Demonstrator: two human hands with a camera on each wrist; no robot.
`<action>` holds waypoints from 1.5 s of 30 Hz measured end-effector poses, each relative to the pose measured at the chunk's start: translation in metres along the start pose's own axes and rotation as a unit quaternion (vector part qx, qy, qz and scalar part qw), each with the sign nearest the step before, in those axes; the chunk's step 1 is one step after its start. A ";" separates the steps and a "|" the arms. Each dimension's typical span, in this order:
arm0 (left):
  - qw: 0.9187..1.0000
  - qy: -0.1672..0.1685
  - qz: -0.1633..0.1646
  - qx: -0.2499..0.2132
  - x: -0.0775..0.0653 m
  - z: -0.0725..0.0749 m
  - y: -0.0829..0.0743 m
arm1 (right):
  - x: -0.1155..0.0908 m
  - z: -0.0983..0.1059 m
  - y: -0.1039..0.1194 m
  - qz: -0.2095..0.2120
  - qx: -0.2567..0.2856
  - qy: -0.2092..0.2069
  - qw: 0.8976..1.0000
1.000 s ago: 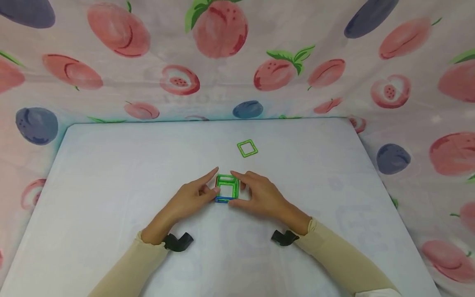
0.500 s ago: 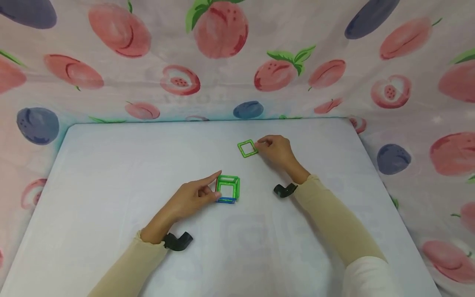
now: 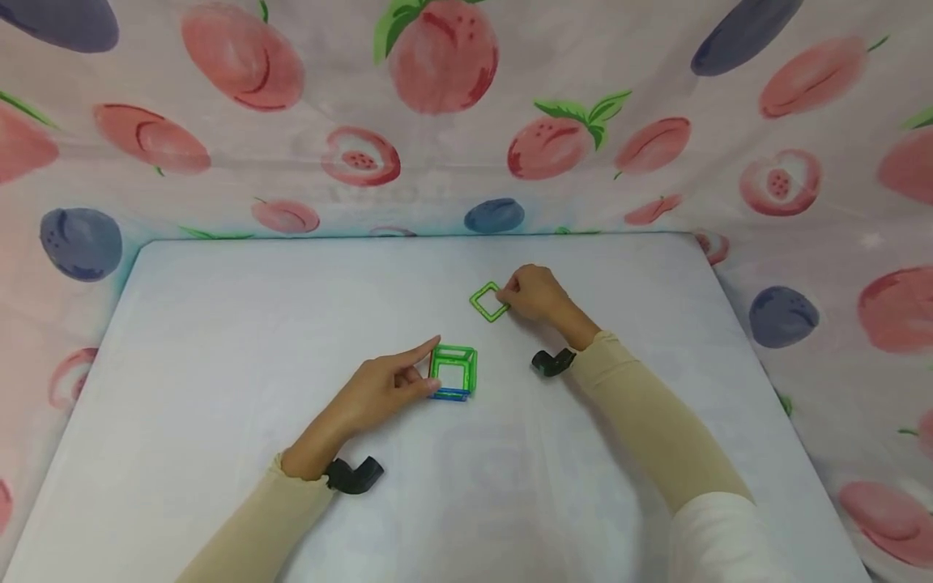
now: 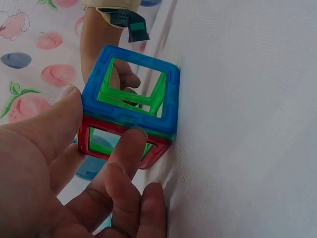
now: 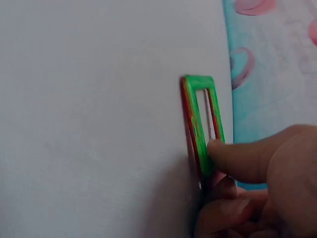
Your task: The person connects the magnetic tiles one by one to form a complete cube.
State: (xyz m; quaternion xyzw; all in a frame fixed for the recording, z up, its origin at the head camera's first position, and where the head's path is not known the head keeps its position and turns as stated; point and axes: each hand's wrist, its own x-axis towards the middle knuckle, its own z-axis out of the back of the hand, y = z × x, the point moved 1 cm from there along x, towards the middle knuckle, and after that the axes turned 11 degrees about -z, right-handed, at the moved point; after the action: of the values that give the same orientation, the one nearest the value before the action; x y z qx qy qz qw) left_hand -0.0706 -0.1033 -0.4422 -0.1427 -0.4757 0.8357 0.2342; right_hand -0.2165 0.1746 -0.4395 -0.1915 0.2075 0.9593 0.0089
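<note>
A small cube of square magnetic tiles (image 3: 474, 368) stands on the white table, with green, blue and red frames. In the left wrist view its blue tile (image 4: 172, 99) faces the camera, above a red tile (image 4: 157, 152). My left hand (image 3: 379, 387) holds the cube from its left side, a fingertip on the seam between blue and red. Farther back, my right hand (image 3: 538, 293) pinches the near-right edge of a loose green square tile (image 3: 479, 308). In the right wrist view the thumb lies on this green tile (image 5: 193, 116), and red shows along its edge.
The white table (image 3: 240, 324) ends at the back against a hanging cloth (image 3: 437, 162) printed with peaches and plums. A black wrist mount (image 3: 353, 475) sits at the left cuff, another black mount (image 3: 552, 362) at the right.
My right hand has left the cube and moved back to the loose green tile, which it now pinches and has turned slightly. My left hand has stayed at the cube.
</note>
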 end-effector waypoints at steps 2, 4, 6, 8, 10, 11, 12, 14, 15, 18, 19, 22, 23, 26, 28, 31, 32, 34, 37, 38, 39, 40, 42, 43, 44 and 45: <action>1.000 0.001 0.003 -0.002 0.000 0.000 -0.001 | -0.001 0.002 -0.003 0.007 0.014 0.038 0.999; 1.000 0.003 0.006 -0.004 0.000 -0.001 -0.001 | -0.003 0.005 -0.006 0.011 0.040 0.074 0.996; 1.000 0.004 0.009 -0.005 0.000 -0.001 -0.002 | -0.006 0.009 -0.007 0.016 0.062 0.103 0.993; 1.000 0.004 0.009 -0.003 0.000 -0.002 -0.002 | -0.011 0.014 -0.008 0.028 0.084 0.128 0.988; 1.000 0.005 0.008 -0.001 0.000 -0.001 -0.002 | -0.017 0.021 -0.005 0.050 0.099 0.147 0.983; 1.000 0.005 0.006 0.001 0.000 -0.001 -0.002 | -0.020 0.024 -0.003 0.063 0.105 0.157 0.980; 1.000 0.006 0.005 0.002 0.000 -0.001 -0.002 | -0.023 0.027 0.000 0.077 0.110 0.166 0.977; 1.000 0.006 0.002 0.003 0.000 0.000 -0.001 | -0.029 0.034 0.008 0.106 0.115 0.181 0.971; 1.000 0.006 -0.001 0.002 0.000 0.001 -0.001 | -0.032 0.036 0.013 0.121 0.113 0.188 0.968; 1.000 0.005 -0.007 -0.002 -0.001 0.002 0.002 | -0.042 0.040 0.031 0.155 0.096 0.216 0.959; 1.000 0.005 -0.008 -0.004 -0.002 0.002 0.003 | -0.044 0.040 0.038 0.165 0.085 0.226 0.956; 1.000 0.007 -0.009 -0.012 -0.002 0.002 0.004 | -0.051 0.038 0.056 0.195 0.048 0.249 0.947; 1.000 0.007 -0.009 -0.014 -0.002 0.002 0.004 | -0.053 0.036 0.061 0.205 0.034 0.253 0.945; 1.000 0.007 -0.008 -0.019 -0.002 0.002 0.004 | -0.056 0.030 0.072 0.222 -0.005 0.256 0.941; 1.000 0.007 -0.009 -0.024 -0.002 0.002 0.003 | -0.058 0.026 0.078 0.225 -0.029 0.255 0.940; 1.000 0.007 -0.010 -0.029 -0.002 0.001 0.003 | -0.060 0.021 0.083 0.221 -0.059 0.253 0.940; 0.999 0.007 -0.011 -0.030 -0.002 0.001 0.003 | -0.061 0.019 0.084 0.219 -0.066 0.252 0.940; 0.999 0.006 -0.010 -0.031 -0.002 0.000 0.002 | -0.061 0.015 0.085 0.218 -0.077 0.245 0.941; 1.000 0.006 -0.007 -0.030 -0.002 -0.001 0.002 | -0.061 0.009 0.085 0.217 -0.083 0.231 0.945; 1.000 0.007 -0.006 -0.029 -0.002 -0.001 0.003 | -0.062 0.008 0.084 0.217 -0.083 0.225 0.946; 1.000 0.007 -0.006 -0.028 -0.002 -0.002 0.003 | -0.062 0.007 0.084 0.216 -0.082 0.218 0.948; 1.000 0.007 -0.005 -0.025 -0.002 -0.002 0.003 | -0.063 0.006 0.084 0.213 -0.081 0.211 0.951; 1.000 0.006 -0.006 -0.020 -0.002 -0.002 0.003 | -0.064 0.003 0.083 0.208 -0.080 0.195 0.955; 1.000 0.006 -0.006 -0.018 -0.003 -0.002 0.004 | -0.066 0.002 0.082 0.205 -0.081 0.185 0.958; 1.000 0.006 -0.006 -0.015 -0.003 -0.002 0.004 | -0.067 0.001 0.081 0.203 -0.079 0.175 0.960; 1.000 0.005 -0.006 -0.013 -0.003 -0.002 0.004 | -0.068 0.000 0.080 0.202 -0.079 0.163 0.962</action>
State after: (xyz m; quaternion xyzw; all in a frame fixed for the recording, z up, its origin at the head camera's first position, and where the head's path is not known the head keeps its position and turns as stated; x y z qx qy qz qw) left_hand -0.0681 -0.1054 -0.4467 -0.1466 -0.4860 0.8276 0.2395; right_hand -0.1614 0.1055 -0.3826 -0.2995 0.1642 0.9101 -0.2345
